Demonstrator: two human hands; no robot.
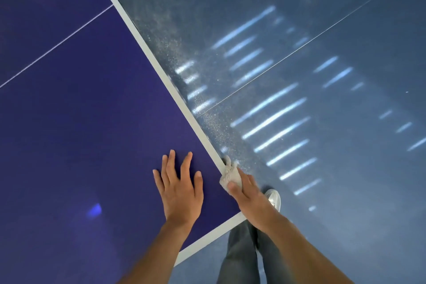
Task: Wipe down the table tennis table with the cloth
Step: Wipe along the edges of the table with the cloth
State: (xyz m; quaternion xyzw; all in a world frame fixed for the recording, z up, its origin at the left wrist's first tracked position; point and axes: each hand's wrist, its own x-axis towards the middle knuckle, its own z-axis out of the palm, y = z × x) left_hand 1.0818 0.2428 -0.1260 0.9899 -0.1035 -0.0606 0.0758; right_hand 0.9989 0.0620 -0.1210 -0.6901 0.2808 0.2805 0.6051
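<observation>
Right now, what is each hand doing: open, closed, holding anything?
Left hand: open, fingers spread flat on the table.
Right hand: gripping the cloth at the table's white side edge.

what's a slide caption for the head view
Right hand holds cloth at table edge; left hand rests flat on top.

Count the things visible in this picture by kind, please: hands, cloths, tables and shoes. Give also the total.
hands: 2 (left hand, right hand)
cloth: 1
table: 1
shoe: 1
Total: 5
</observation>
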